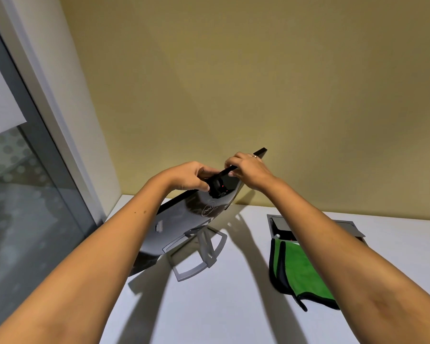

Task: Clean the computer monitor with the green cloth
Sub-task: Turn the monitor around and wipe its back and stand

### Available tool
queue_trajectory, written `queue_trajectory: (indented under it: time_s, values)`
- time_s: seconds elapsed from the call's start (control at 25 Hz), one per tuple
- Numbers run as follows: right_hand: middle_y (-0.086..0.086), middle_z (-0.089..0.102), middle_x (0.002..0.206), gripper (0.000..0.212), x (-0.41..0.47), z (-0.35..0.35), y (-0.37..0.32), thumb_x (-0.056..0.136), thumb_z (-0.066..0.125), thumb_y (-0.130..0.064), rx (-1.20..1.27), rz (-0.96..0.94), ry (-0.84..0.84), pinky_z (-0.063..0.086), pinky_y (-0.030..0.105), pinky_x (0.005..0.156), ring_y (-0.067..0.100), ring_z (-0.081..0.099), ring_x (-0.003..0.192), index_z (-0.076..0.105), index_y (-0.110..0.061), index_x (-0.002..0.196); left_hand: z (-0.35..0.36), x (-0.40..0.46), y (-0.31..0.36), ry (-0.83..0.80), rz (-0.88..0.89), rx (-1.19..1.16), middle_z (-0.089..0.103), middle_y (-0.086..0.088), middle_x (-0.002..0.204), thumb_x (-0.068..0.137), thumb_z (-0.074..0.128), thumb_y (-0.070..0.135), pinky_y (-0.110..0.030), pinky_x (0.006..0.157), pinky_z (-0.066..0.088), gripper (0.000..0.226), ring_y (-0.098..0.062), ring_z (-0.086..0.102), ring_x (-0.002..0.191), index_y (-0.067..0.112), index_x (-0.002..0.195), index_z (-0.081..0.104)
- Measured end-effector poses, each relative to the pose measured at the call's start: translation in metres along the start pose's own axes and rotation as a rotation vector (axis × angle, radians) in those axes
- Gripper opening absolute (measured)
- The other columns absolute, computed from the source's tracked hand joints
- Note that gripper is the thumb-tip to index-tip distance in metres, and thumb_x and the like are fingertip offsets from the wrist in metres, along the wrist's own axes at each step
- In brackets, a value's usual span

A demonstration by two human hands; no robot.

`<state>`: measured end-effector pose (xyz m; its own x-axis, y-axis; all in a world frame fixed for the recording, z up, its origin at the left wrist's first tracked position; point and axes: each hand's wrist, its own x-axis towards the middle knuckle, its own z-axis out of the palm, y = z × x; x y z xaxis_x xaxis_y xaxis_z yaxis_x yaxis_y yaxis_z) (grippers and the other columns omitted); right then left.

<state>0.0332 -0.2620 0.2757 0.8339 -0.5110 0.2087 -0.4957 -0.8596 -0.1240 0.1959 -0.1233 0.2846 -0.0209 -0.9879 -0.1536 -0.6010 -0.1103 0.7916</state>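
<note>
Wiping had not begun. The left hand (pixel 189 176) pinched a small black webcam (pixel 217 187) on the Dell monitor (pixel 199 214), whose top edge the right hand (pixel 246 170) gripped. The green cloth (pixel 301 271) lay untouched on the worktop (pixel 233 306), below the right forearm.

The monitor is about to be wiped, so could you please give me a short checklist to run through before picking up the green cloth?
1. Green cloth within reach on the table, untouched: ok.
2. A hand free for the cloth: not ok; left hand and right hand both grip the monitor top edge.
3. Small black device at the top edge cleared away: not ok.
4. Screen facing the person: not ok, the back shows.
5. Stand resting flat on the table: cannot tell.
</note>
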Motion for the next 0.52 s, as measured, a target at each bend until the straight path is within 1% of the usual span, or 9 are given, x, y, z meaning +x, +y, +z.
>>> queue_trajectory:
  time_s: [0.12, 0.24, 0.36, 0.44, 0.52]
  values:
    - [0.003, 0.057, 0.113, 0.026, -0.001, 0.0, -0.001, 0.09, 0.062, -0.029, -0.02, 0.024, -0.008, 0.036, 0.033, 0.093, 0.027, 0.049, 0.109, 0.061, -0.023, 0.115, -0.003, 0.006, -0.003, 0.041, -0.003, 0.107, 0.065, 0.005, 0.122, 0.081, 0.055, -0.007, -0.035, 0.106, 0.041, 0.057, -0.014, 0.059, 0.115, 0.02, 0.132, 0.055]
    - [0.004, 0.056, 0.112, 0.025, -0.006, 0.003, -0.001, 0.09, 0.061, -0.029, 0.022, 0.078, 0.02, 0.037, 0.033, 0.09, 0.027, 0.047, 0.111, 0.062, -0.022, 0.115, -0.002, 0.006, -0.004, 0.097, 0.016, 0.205, 0.064, 0.006, 0.123, 0.086, 0.056, -0.002, -0.031, 0.104, 0.042, 0.052, -0.011, 0.059, 0.111, 0.021, 0.133, 0.054]
    - [0.004, 0.053, 0.11, 0.023, -0.011, 0.009, -0.003, 0.092, 0.059, -0.03, 0.049, 0.147, 0.057, 0.041, 0.035, 0.086, 0.028, 0.044, 0.111, 0.061, -0.023, 0.113, -0.003, 0.008, -0.004, 0.143, 0.028, 0.318, 0.063, 0.006, 0.124, 0.09, 0.057, 0.004, -0.027, 0.101, 0.042, 0.046, -0.01, 0.058, 0.111, 0.023, 0.132, 0.055]
    - [0.004, 0.052, 0.11, 0.022, -0.014, 0.013, -0.007, 0.093, 0.058, -0.03, 0.059, 0.192, 0.09, 0.043, 0.035, 0.082, 0.028, 0.042, 0.111, 0.06, -0.024, 0.114, -0.006, 0.011, -0.005, 0.181, 0.019, 0.404, 0.063, 0.006, 0.124, 0.09, 0.06, 0.01, -0.031, 0.099, 0.044, 0.043, -0.012, 0.058, 0.112, 0.027, 0.129, 0.058]
    - [0.004, 0.051, 0.112, 0.023, -0.014, 0.015, -0.012, 0.095, 0.056, -0.029, 0.057, 0.233, 0.114, 0.04, 0.032, 0.076, 0.027, 0.04, 0.112, 0.059, -0.023, 0.117, -0.008, 0.014, -0.006, 0.263, -0.019, 0.528, 0.064, 0.006, 0.123, 0.089, 0.063, 0.019, -0.034, 0.094, 0.047, 0.038, -0.016, 0.058, 0.113, 0.03, 0.126, 0.06]
